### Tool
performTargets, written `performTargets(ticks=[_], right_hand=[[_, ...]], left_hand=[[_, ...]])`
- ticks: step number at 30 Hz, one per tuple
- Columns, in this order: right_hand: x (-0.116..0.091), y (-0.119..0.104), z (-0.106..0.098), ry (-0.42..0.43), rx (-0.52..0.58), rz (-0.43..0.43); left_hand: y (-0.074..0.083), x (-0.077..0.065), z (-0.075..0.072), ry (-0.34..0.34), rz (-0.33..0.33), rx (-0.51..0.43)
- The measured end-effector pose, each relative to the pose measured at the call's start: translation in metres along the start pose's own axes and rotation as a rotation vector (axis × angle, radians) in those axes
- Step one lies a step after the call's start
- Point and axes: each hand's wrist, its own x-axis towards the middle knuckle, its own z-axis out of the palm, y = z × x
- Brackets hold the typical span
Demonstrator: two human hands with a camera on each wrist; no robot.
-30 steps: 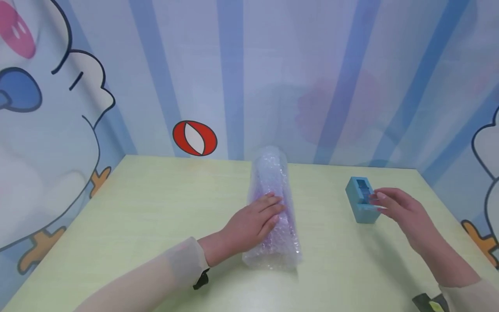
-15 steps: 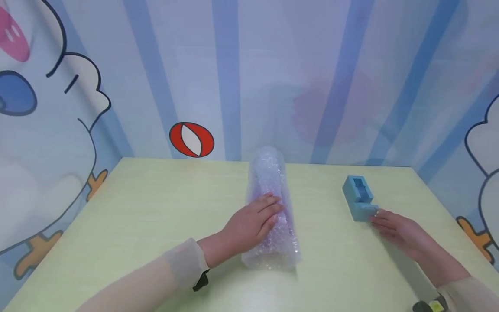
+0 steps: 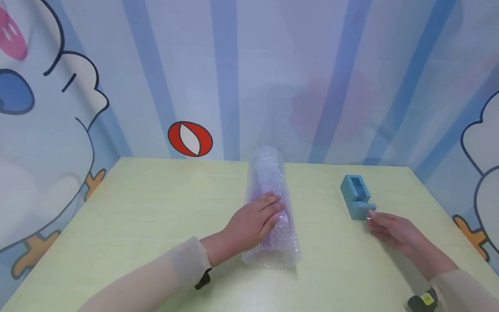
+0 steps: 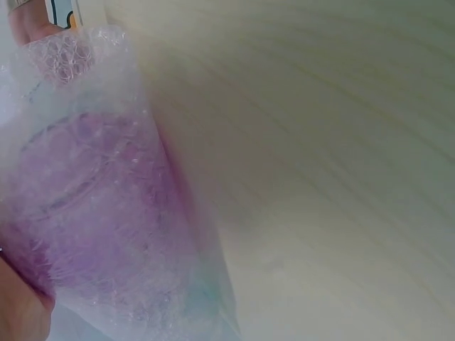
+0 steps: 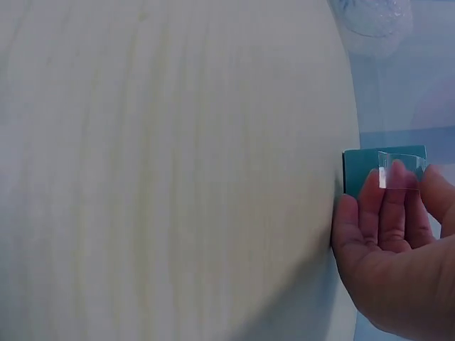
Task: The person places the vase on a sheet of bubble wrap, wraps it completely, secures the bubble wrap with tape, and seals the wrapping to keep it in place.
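A tall bundle of bubble wrap (image 3: 269, 173) lies in the middle of the table, with something purple showing through it. My left hand (image 3: 249, 223) rests across the bundle, fingers laid over its top. In the left wrist view a round purple rim is visible inside the bubble wrap (image 4: 92, 192). To the right stands a blue tape dispenser (image 3: 355, 195). At its front end, my right hand (image 3: 393, 232) pinches a short strip of clear tape (image 5: 402, 170) between thumb and fingers, as the right wrist view shows. The dispenser (image 5: 362, 160) is partly hidden behind that hand.
The pale wooden table (image 3: 175, 195) ends against a blue striped backdrop (image 3: 265, 86) printed with cartoon figures. A red and white oval (image 3: 190, 138) is printed on it above the table's back edge.
My right hand has come down from beside the dispenser's top to its front end, the tape between its fingers. The left hand stays on the bundle.
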Motion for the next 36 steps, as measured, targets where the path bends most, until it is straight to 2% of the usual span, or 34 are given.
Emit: performTargets(ticks=[4, 11, 19, 24, 29, 33, 36], right_hand=[[0.001, 0.001, 0.002, -0.020, 0.075, -0.021], [0.004, 0.005, 0.008, -0.040, 0.229, -0.029], [0.008, 0.006, 0.009, -0.025, 0.257, -0.015], [0.010, 0.004, 0.011, 0.004, 0.218, -0.002], [0.011, 0.004, 0.012, -0.006, 0.123, 0.021], [0.008, 0.003, 0.008, -0.111, 0.010, 0.020], [0.001, -0.004, 0.008, -0.208, -0.130, -0.038]], left_hand=[[0.000, 0.000, -0.002, -0.011, -0.003, 0.002], [0.001, -0.001, -0.004, -0.044, -0.056, -0.065], [0.000, -0.003, -0.005, -0.041, -0.064, -0.085], [-0.001, -0.002, -0.006, -0.048, -0.062, -0.074], [-0.001, -0.004, -0.006, -0.047, -0.070, -0.085], [-0.001, -0.005, -0.004, -0.046, -0.079, -0.097], [-0.002, -0.003, -0.003, -0.035, -0.066, -0.086]])
